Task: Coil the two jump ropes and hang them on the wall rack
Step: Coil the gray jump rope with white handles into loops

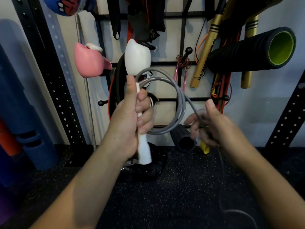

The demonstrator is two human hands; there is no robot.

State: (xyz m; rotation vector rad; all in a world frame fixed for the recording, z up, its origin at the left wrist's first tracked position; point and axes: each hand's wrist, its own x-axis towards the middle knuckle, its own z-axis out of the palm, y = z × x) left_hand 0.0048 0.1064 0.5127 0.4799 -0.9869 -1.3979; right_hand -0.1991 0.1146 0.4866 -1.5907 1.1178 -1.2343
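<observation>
Left hand [130, 119] is gripping the white handle [143, 146] plus loops of grey jump rope [173, 103], right hand [209, 126] pinching the trailing rope, near the wall rack [183, 63].

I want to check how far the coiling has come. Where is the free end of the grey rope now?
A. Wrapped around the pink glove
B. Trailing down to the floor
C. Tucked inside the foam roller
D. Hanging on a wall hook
B: past the right hand, the grey rope runs down and trails on the floor.
</observation>
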